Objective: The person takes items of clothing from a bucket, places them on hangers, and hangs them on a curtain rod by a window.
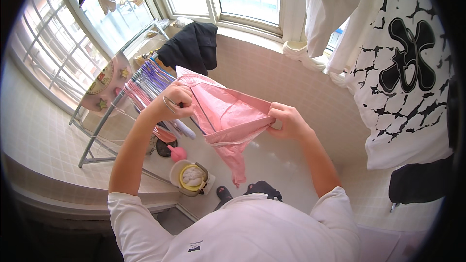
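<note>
A pink garment (pixel 236 112) is stretched between my two hands, its lower part hanging down over the floor. My left hand (pixel 176 100) is closed around a clothes hanger (pixel 202 109); the metal hook curls out over the back of the fist and a thin dark bar runs inside the garment. Whether those fingers also pinch the cloth is hard to tell. At the garment's other end, my right hand (pixel 287 120) pinches the edge of its opening between thumb and fingers.
A metal rack (pixel 100 125) at the left holds many hangers (pixel 149 76) and a black cloth (pixel 193 47). Below stand a bucket with white cloth (pixel 192 178) and a pink round object (pixel 177 153). A white patterned shirt (pixel 404 80) hangs at the right, near the windows.
</note>
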Motion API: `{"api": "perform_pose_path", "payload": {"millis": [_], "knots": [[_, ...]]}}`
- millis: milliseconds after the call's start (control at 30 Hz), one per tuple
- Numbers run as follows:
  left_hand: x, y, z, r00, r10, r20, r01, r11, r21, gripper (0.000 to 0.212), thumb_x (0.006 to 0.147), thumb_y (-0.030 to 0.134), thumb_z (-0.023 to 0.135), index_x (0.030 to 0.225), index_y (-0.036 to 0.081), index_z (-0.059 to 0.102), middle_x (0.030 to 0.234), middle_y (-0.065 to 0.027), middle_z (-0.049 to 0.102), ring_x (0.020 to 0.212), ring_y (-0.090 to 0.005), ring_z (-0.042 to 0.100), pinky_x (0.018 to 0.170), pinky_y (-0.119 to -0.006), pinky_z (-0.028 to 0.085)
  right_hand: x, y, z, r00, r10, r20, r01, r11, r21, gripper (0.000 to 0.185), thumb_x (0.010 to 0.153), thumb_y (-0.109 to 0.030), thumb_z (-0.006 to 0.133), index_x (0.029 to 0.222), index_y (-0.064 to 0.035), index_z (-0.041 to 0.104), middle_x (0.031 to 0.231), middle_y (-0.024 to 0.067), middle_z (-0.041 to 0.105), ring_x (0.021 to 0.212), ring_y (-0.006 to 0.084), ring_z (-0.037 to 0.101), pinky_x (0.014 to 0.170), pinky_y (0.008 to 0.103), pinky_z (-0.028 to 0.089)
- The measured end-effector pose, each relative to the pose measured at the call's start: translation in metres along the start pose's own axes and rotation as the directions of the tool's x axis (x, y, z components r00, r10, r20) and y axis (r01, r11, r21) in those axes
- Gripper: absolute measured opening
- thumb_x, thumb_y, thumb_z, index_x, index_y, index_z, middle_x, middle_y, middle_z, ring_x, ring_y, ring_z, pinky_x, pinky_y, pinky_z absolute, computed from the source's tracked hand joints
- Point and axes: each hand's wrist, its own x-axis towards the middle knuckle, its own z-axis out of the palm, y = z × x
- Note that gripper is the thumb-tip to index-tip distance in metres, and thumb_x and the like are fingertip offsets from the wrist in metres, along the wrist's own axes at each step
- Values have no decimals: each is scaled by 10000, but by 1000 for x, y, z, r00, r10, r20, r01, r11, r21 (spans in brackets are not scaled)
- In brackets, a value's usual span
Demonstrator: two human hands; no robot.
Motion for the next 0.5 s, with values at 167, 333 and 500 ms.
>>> {"api": "perform_pose_path", "payload": {"millis": [167, 333, 500], "knots": [[31, 9, 19, 980, -55, -192, 27, 989, -144, 423, 867, 89, 676, 539, 22, 419, 504, -62, 373, 466, -151, 390, 492, -320, 321, 4, 5, 15, 981, 144, -128, -128, 984, 128, 307, 735, -28, 800, 976, -37, 609, 1038, 66, 559, 853, 159, 588, 741, 271, 513], [69, -3, 12, 785, -361, -504, 147, 898, -414, 624, 997, 331, 656, 530, 21, 383, 507, 54, 289, 498, -52, 252, 452, -307, 194, -23, 16, 81, 908, 251, -334, 181, 484, 856, 1179, 659, -304, 923, 1566, -65, 209, 1531, 110, 361, 1363, 233, 434, 1086, 431, 375], [109, 11, -23, 634, -427, -644, 340, 903, -264, 746, 991, 551, 562, 520, -11, 420, 460, -22, 285, 448, -127, 301, 452, -379, 254, -66, -11, 132, 786, 464, -409, -294, 862, 413, 618, 719, -126, 807, 1274, -29, 553, 1117, 80, 618, 1011, 146, 590, 858, 362, 496]]}}
